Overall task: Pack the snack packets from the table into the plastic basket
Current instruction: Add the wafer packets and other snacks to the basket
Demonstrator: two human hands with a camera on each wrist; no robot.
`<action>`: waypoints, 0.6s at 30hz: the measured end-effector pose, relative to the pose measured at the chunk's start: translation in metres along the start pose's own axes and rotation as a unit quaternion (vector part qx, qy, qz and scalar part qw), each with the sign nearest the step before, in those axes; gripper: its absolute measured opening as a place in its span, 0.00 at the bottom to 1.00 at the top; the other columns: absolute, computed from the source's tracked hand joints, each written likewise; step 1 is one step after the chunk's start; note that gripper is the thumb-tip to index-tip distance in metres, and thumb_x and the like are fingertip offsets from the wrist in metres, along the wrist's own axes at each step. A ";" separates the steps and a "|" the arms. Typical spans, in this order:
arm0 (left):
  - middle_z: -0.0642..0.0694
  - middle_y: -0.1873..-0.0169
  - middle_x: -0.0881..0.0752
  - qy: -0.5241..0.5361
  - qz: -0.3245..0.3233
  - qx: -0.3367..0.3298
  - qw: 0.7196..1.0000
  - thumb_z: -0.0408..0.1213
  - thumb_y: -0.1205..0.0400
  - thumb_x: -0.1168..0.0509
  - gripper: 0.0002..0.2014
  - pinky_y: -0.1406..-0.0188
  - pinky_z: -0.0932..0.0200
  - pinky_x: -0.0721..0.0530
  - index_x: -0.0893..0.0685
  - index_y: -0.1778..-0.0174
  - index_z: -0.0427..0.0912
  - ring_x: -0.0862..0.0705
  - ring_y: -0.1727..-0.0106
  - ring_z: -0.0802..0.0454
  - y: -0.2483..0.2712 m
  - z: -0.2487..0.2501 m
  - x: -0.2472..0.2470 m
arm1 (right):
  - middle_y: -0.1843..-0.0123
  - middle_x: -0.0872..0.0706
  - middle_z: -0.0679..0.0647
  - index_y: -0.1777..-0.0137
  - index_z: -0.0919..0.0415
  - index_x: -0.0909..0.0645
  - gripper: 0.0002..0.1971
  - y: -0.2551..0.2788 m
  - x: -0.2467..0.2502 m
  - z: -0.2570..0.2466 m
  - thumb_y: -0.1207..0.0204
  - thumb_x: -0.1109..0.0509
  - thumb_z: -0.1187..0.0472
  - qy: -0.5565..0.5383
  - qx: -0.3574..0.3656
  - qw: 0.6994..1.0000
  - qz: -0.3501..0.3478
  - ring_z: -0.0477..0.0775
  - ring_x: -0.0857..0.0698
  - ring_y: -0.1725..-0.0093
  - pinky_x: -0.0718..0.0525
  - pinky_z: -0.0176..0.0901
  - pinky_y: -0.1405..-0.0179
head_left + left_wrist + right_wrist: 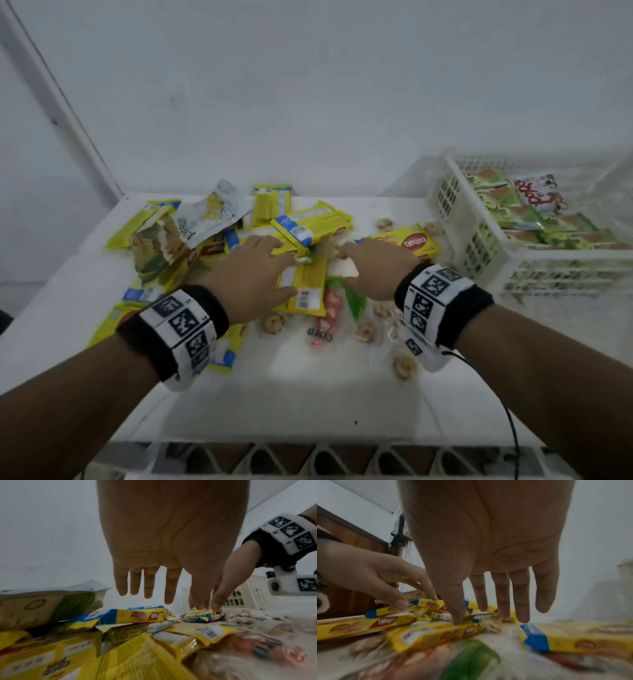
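White table (308,394) against a plain white wall (308,85), with a white trim strip running diagonally down the wall on our left. We see a brown wooden panel (351,545) off to the left in the right wrist view. The white plastic basket (479,246) sits at the table's far right corner, lattice walls, already holding green packets (513,212) and one red-and-white packet (539,195). Mid-table there is a loose pile of snack packets (239,233): mostly yellow wafer packs with blue ends, a pale pouch (212,209) and a green-brown pouch (157,250) at the left of the pile. One yellow pack (407,243) lies apart toward the basket, just beyond our right hand. Clear bags of round biscuits (370,329) and a clear bag with red and green print (339,305) lie flat in front of the pile, under and between our wrists. Our left hand (253,274) is over the pile, fingers straight and slightly spread, tips down on the yellow packs, gripping nothing. Our right hand (376,263) is beside it, fingers extended and apart, thumb tip touching a yellow pack (436,632), nothing clamped. Both wrists carry black bands with white marker blocks (185,329). The stacked packs overlap each other; lower ones are partly hidden. Wrist views are motion-blurred near the lens.
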State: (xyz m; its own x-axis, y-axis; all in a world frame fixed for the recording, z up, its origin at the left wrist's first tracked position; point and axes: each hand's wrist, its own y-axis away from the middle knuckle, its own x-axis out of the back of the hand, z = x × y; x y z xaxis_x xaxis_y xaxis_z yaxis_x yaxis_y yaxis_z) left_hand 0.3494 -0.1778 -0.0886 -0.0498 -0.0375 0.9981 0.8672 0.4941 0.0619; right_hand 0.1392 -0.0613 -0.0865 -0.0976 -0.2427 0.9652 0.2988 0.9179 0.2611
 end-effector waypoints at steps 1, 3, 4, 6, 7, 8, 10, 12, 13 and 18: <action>0.40 0.18 0.33 -0.006 0.001 0.002 1.000 0.60 0.15 0.37 0.29 0.20 0.42 0.33 0.27 0.19 0.51 0.38 0.17 0.39 0.003 -0.003 -0.003 | 0.28 0.22 0.57 0.19 0.46 0.33 0.29 0.000 -0.006 -0.001 0.17 0.34 0.38 -0.004 0.001 1.000 -0.013 0.63 0.17 0.33 0.22 0.50 0.48; 0.39 0.17 0.35 -0.018 -0.003 0.016 1.000 0.61 0.15 0.38 0.31 0.19 0.42 0.35 0.30 0.18 0.51 0.40 0.16 0.38 0.009 -0.009 -0.010 | 0.27 0.23 0.57 0.18 0.43 0.36 0.31 -0.001 -0.013 -0.006 0.17 0.34 0.38 -0.013 0.009 1.000 -0.019 0.63 0.18 0.32 0.24 0.50 0.49; 0.39 0.17 0.36 -0.018 -0.007 0.028 0.999 0.62 0.15 0.39 0.33 0.18 0.41 0.36 0.32 0.17 0.51 0.40 0.16 0.38 0.012 -0.011 -0.013 | 0.27 0.24 0.57 0.17 0.43 0.37 0.31 -0.002 -0.015 -0.008 0.18 0.34 0.39 -0.019 0.017 1.000 -0.013 0.63 0.18 0.32 0.23 0.50 0.48; 0.38 0.15 0.40 -0.012 -0.020 0.056 0.998 0.65 0.17 0.39 0.36 0.17 0.40 0.37 0.37 0.15 0.53 0.42 0.15 0.37 0.020 -0.015 -0.019 | 0.26 0.26 0.56 0.17 0.45 0.37 0.32 -0.004 -0.016 -0.016 0.18 0.33 0.40 -0.037 0.036 0.999 0.012 0.64 0.19 0.30 0.20 0.53 0.43; 0.38 0.14 0.43 -0.005 -0.032 0.074 0.997 0.66 0.17 0.39 0.39 0.17 0.39 0.37 0.41 0.14 0.55 0.44 0.14 0.36 0.024 -0.016 -0.022 | 0.26 0.26 0.57 0.18 0.47 0.36 0.32 -0.006 -0.017 -0.021 0.18 0.33 0.41 -0.047 0.049 0.997 0.027 0.64 0.20 0.30 0.19 0.55 0.40; 0.38 0.13 0.47 0.002 -0.040 0.093 0.995 0.69 0.19 0.40 0.41 0.18 0.37 0.37 0.45 0.13 0.56 0.45 0.14 0.34 0.028 -0.016 -0.024 | 0.27 0.27 0.57 0.19 0.49 0.34 0.31 -0.008 -0.018 -0.026 0.18 0.33 0.41 -0.054 0.063 0.996 0.040 0.64 0.22 0.30 0.19 0.57 0.37; 0.37 0.12 0.51 0.001 -0.050 0.126 0.991 0.74 0.21 0.43 0.45 0.18 0.35 0.37 0.49 0.13 0.56 0.45 0.14 0.31 0.035 -0.014 -0.028 | 0.28 0.29 0.56 0.21 0.48 0.33 0.30 -0.012 -0.019 -0.037 0.19 0.33 0.39 -0.062 0.094 0.992 0.054 0.62 0.25 0.28 0.21 0.60 0.35; 0.36 0.12 0.52 0.010 -0.056 0.154 0.986 0.74 0.20 0.45 0.46 0.19 0.36 0.38 0.51 0.12 0.53 0.44 0.14 0.31 0.040 -0.012 -0.033 | 0.28 0.29 0.55 0.20 0.45 0.33 0.30 -0.017 -0.022 -0.047 0.20 0.34 0.36 -0.057 0.126 0.989 0.054 0.62 0.26 0.28 0.22 0.57 0.36; 0.36 0.12 0.51 0.031 -0.060 0.164 0.984 0.73 0.19 0.45 0.45 0.20 0.37 0.36 0.50 0.12 0.53 0.42 0.14 0.31 0.042 -0.012 -0.035 | 0.28 0.28 0.55 0.20 0.44 0.34 0.32 -0.019 -0.024 -0.052 0.20 0.33 0.35 -0.047 0.144 0.987 0.045 0.62 0.25 0.28 0.22 0.57 0.36; 0.38 0.24 0.31 0.122 -0.070 0.166 0.976 0.68 0.17 0.44 0.38 0.28 0.41 0.27 0.41 0.17 0.47 0.29 0.25 0.34 0.044 -0.020 -0.050 | 0.31 0.26 0.56 0.21 0.45 0.30 0.33 -0.025 -0.033 -0.060 0.23 0.30 0.34 0.004 0.170 0.985 -0.003 0.61 0.24 0.31 0.19 0.56 0.34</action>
State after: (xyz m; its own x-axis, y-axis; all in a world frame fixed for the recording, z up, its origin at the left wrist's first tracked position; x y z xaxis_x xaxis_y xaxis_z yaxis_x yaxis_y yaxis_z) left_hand 0.4000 -0.1718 -0.1356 -0.0026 -0.3105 0.9506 0.6496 0.7222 0.2377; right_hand 0.1921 -0.0956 -0.1238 -0.0913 -0.2499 0.9640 -0.0374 0.9682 0.2474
